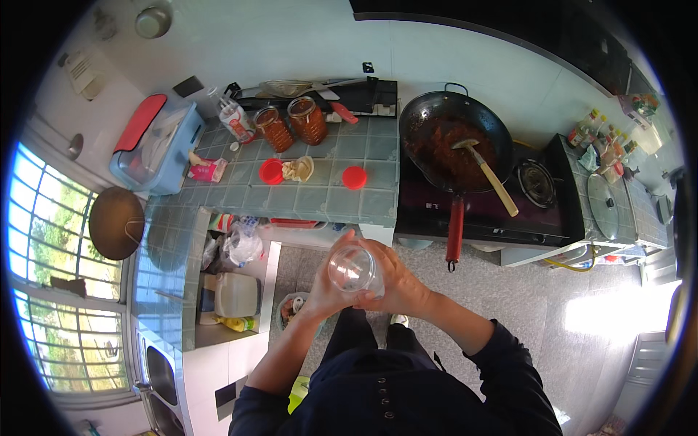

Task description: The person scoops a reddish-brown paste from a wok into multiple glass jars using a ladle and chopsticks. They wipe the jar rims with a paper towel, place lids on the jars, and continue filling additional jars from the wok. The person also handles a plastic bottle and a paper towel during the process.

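Between my left hand (pixel 326 291) and my right hand (pixel 395 278) is an uncovered clear jar (pixel 351 268), held over the floor in front of my body. No contents can be made out in it. On the tiled counter beyond stand two jars of red-brown sauce, one on the left (pixel 274 131) and one on the right (pixel 307 122). A red lid (pixel 271 171) lies beside a crumpled pale cloth or wrapper (pixel 298 169), and another red lid (pixel 354 177) is farther right. A wok (pixel 417 117) holds dark red sauce, with a spatula (pixel 493 182) resting in it.
The wok's red handle (pixel 455 229) sticks out past the front of the stove (pixel 425 218). A blue plastic box (pixel 180 152), a bottle (pixel 235 121) and a pink packet (pixel 208 167) stand at the counter's left. Condiment bottles (pixel 583 131) and a glass lid (pixel 602 207) are at right.
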Action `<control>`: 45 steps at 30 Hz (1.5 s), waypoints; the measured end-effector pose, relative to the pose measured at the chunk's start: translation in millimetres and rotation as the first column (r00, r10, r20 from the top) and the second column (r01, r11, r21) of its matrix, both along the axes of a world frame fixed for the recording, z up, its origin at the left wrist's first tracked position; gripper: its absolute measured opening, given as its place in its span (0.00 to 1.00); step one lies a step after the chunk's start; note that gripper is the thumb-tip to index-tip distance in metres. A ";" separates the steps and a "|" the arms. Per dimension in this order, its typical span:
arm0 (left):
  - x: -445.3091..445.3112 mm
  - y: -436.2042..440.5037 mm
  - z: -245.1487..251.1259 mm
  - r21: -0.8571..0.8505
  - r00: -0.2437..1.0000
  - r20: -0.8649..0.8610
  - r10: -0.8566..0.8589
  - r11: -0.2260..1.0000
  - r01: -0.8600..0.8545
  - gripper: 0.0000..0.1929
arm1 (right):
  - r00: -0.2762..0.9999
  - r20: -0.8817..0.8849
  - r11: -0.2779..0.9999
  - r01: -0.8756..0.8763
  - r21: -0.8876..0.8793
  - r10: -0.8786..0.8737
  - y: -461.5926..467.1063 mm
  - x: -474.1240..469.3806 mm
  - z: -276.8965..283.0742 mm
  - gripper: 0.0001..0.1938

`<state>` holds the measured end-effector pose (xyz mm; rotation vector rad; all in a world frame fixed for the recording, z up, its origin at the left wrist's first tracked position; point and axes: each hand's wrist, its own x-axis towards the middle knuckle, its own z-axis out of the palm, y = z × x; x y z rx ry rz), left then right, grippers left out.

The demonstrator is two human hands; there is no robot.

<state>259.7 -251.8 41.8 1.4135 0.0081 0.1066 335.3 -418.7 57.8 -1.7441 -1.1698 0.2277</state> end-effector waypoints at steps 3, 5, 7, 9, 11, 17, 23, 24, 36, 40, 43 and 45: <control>36.4 12.9 -3.0 -0.011 0.993 -0.023 -0.117 0.993 0.116 0.56 | 0.997 -0.060 0.993 0.031 -0.117 -0.038 4.3 27.2 -5.4 0.59; 64.7 17.2 -12.4 -0.057 0.988 0.012 -0.151 0.987 0.151 0.56 | 0.992 -0.115 0.989 0.028 -0.143 -0.045 6.9 54.3 -9.4 0.60; 97.5 28.5 -12.3 -0.010 0.979 -0.016 -0.203 0.979 0.203 0.54 | 0.996 -0.038 0.972 0.076 -0.222 -0.086 10.2 77.5 -2.6 0.60; 128.1 42.4 -12.8 -0.009 0.972 -0.055 -0.228 0.974 0.228 0.52 | 0.991 0.062 0.963 0.132 -0.235 -0.120 1.1 108.4 10.6 0.56; 159.6 61.4 -16.3 -0.035 0.968 -0.103 -0.229 0.973 0.227 0.49 | 0.883 0.195 0.858 0.463 -0.222 -0.426 -36.1 154.5 7.4 0.45; 237.9 102.9 -33.1 0.232 0.977 0.002 -0.213 0.950 0.207 0.43 | 0.501 0.498 0.091 0.764 -0.638 -0.708 -156.8 214.1 -55.9 0.28; 273.1 90.9 -14.0 0.244 0.996 -0.014 -0.090 0.965 0.091 0.39 | 0.590 0.659 -0.001 0.745 -0.667 -0.466 -132.8 243.8 -57.0 0.24; 276.8 91.6 -15.4 0.270 0.996 -0.026 -0.087 0.959 0.091 0.39 | 0.640 0.664 -0.001 0.720 -0.694 -0.388 -119.9 248.8 -35.0 0.24; 308.3 58.6 -5.9 0.472 0.993 0.121 -0.001 0.880 -0.057 0.43 | 0.660 0.353 0.194 0.607 -0.770 -0.664 -173.4 271.4 73.0 0.22; 311.5 51.6 -4.3 0.487 0.987 0.155 0.033 0.867 -0.106 0.44 | 0.627 0.412 0.071 0.599 -0.798 -0.662 -167.6 274.4 52.0 0.21; 314.4 46.7 -1.7 0.532 0.981 0.189 0.042 0.836 -0.138 0.43 | 0.595 0.171 0.200 0.505 -0.840 -0.785 -181.9 279.9 8.8 0.17; 317.3 42.8 3.4 0.573 0.971 0.233 0.056 0.799 -0.184 0.41 | 0.383 -0.317 0.454 0.348 -0.820 -0.868 -177.9 288.6 -7.9 0.16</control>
